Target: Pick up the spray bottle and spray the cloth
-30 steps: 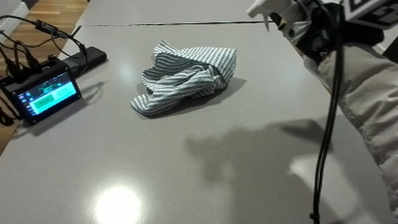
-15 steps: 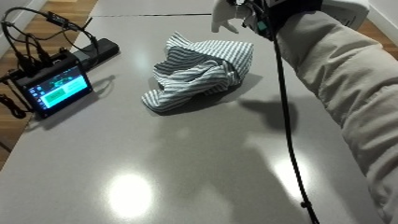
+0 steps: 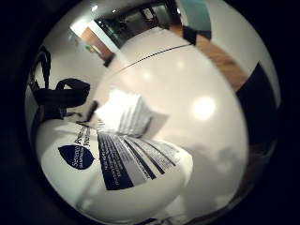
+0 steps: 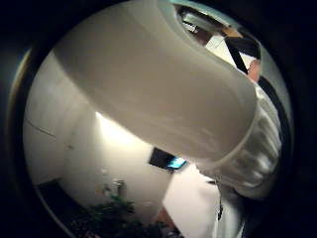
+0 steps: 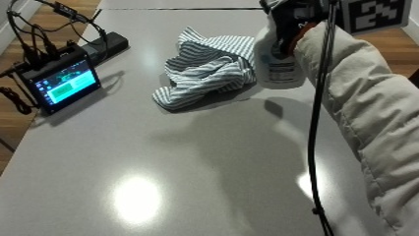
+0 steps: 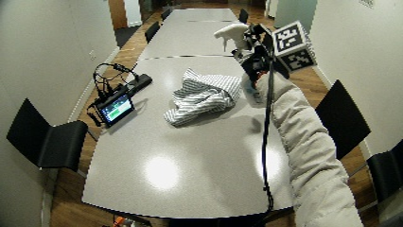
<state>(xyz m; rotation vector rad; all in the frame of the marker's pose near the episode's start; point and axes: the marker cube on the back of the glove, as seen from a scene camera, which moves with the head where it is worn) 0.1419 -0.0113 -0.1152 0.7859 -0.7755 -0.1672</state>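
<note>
A crumpled grey-and-white striped cloth (image 5: 206, 66) lies on the grey table (image 5: 196, 162), past its middle. My gloved right hand (image 5: 288, 22) grips the neck and trigger of a white spray bottle (image 5: 278, 61) and holds it upright just right of the cloth. The bottle's shadow falls on the table in front of it. In the wide outside view the hand (image 6: 255, 52) holds the bottle (image 6: 232, 33) with its nozzle pointing left, above the cloth (image 6: 201, 92). The labelled bottle (image 3: 117, 159) fills the little finger side palm view with the cloth (image 3: 124, 112) beyond. Its white body (image 4: 158, 84) fills the thumb side view.
A small lit monitor (image 5: 62, 86) with cables and a black power strip (image 5: 108, 42) sit at the table's left edge. Black chairs (image 6: 47, 142) stand around the table. My padded sleeve (image 5: 367, 123) runs along the right side.
The outside camera has shifted. My hand with the bottle has come down from the top right corner to the cloth's right side, and the bottle's body now shows.
</note>
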